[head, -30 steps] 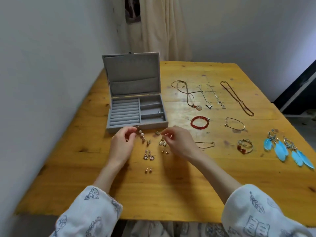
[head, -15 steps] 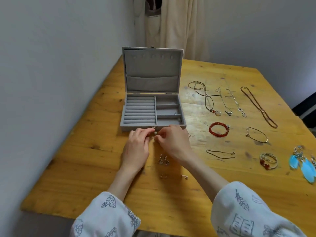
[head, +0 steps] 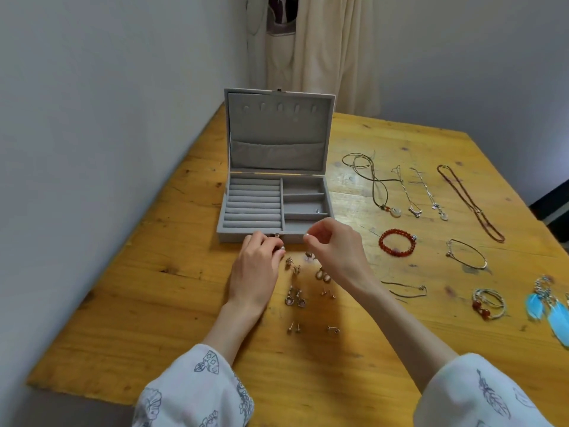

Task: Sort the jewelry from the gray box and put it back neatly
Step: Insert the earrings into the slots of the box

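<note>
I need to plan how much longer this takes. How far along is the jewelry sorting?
Sorting looks done: necklaces, bracelets and earrings lie in separate groups on the table. In hand: each hand, left and right, pinches a small pearl-like piece at the front edge of the box. Left: almost everything. The box holds at most one small item in a right compartment.

Blue feather earrings [head: 554,312] cut off at right edge
</note>
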Motion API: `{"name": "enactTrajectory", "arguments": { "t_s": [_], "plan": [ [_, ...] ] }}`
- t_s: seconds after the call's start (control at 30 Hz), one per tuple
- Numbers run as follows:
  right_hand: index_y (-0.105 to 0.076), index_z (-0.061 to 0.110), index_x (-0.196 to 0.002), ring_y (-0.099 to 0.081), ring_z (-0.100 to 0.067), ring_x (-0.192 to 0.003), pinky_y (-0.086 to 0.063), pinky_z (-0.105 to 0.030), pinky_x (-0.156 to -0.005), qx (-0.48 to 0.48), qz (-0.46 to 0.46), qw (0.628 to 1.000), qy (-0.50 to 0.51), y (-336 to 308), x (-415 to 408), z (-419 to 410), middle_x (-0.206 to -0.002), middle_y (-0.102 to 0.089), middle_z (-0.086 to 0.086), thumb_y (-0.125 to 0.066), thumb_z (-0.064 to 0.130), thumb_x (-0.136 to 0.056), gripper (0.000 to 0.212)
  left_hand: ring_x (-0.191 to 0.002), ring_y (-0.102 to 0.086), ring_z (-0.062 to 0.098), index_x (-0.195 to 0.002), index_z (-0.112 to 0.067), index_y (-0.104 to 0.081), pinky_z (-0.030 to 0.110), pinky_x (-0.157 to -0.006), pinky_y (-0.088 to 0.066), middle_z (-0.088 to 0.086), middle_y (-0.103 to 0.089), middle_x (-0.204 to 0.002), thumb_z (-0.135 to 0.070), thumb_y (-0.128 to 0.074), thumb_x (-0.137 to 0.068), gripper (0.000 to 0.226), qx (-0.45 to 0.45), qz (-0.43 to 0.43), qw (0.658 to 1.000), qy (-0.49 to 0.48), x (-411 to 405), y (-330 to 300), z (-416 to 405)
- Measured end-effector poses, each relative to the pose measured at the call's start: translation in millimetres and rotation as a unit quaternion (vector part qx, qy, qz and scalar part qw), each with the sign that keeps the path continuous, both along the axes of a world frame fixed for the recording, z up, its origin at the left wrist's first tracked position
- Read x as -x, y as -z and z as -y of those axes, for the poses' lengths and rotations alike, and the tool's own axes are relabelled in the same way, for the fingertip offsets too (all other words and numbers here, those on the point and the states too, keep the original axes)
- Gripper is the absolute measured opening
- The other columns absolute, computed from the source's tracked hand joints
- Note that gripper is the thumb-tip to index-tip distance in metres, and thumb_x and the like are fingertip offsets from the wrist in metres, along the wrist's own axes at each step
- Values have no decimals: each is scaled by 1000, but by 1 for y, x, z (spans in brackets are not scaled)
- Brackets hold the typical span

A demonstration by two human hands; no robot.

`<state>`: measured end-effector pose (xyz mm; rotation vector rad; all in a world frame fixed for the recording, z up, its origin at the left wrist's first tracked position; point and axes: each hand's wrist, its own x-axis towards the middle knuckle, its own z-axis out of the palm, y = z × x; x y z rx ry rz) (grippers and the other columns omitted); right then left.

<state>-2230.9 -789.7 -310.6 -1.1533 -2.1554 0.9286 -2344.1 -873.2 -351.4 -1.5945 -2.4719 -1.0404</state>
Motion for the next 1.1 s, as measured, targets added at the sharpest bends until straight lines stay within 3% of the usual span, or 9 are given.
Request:
{"name": "enactTrajectory", "arguments": {
  "t_s": [0.07, 0.13, 0.27, 0.4, 0.5, 0.6, 0.73, 0.87, 1.1],
  "plan": [
    [-63, 14, -89, -57, 3, -55, -43, -8, -46, 7, -21, 1000, -5, -5, 2, -5, -73, -60, 9, -60, 17, -86, 5, -98, -53, 13, -106, -10, -64, 15, -81, -40, 3, -60, -100, -15, -57, -89, 19, -17, 7, 999, 32, 3, -5, 3],
    [-64, 13, -90, -56, 2, -59, -44, -7, -49, 2, -33, 999, -11, -11, 8, -12, -76, -60, 8, -61, 16, -86, 6, -92, -55, 9, -103, -10, -64, 10, -81, -40, 0, -62, -97, -11, -59, -87, 17, -57, 29, 997, 47, 9, -16, 4],
    [-65, 12, -94, -54, 0, -72, -43, -6, -60, -19, -39, 998, -36, -20, 35, -26, -82, -59, 7, -62, 16, -86, 10, -72, -57, -2, -94, -17, -61, 4, -63, -44, -11, -60, -79, -11, -61, -85, 11, -156, 139, 978, -5, 38, -44, -6],
    [-64, 10, -100, -55, -4, -78, -43, -7, -67, -21, -50, 997, -53, -21, 71, -46, -86, -59, 6, -63, 17, -86, 16, -71, -57, -1, -90, -22, -58, 4, -60, -44, -9, -60, -78, -17, -60, -87, 6, -152, 186, 969, -57, 82, -53, -36],
    [-66, 12, -95, -55, -1, -73, -43, -8, -68, -24, -44, 996, -68, -18, 99, -65, -83, -60, 6, -64, 17, -85, 12, -77, -50, 6, -93, -20, -63, 2, -61, -39, -2, -55, -90, -24, -61, -87, 8, -105, 148, 980, -81, 110, -43, -57],
    [-67, 11, -91, -58, -6, -76, -48, -18, -74, -23, -29, 996, -77, -13, 123, -79, -81, -63, 4, -65, 15, -83, 8, -89, -43, 10, -98, -22, -66, 6, -64, -32, -3, -45, -94, -29, -61, -86, 15, -58, 90, 988, -108, 125, -32, -69],
    [-68, 10, -87, -58, -10, -74, -44, -17, -72, -40, -19, 995, -84, -4, 147, -87, -77, -63, 2, -65, 13, -82, 6, -89, -37, 13, -98, -20, -68, 19, -71, -31, -2, -41, -91, -27, -64, -83, 17, -28, -27, 991, -125, 134, -30, -73],
    [-67, 10, -86, -56, -11, -72, -45, -20, -72, -50, -19, 994, -99, 3, 161, -89, -76, -64, 0, -64, 10, -82, 5, -86, -43, 23, -93, -17, -71, 27, -71, -32, 6, -48, -89, -22, -70, -79, 15, -16, -104, 984, -143, 135, -31, -72],
    [-71, 9, -92, -58, -21, -82, -47, -31, -77, -108, 17, 983, -149, 8, 170, -86, -91, -65, -10, -62, 6, -82, 13, -89, -45, 28, -92, -17, -72, 37, -73, -41, 11, -52, -93, -20, -67, -80, 13, -6, -88, 981, -173, 129, -23, -72]
  ]
}}
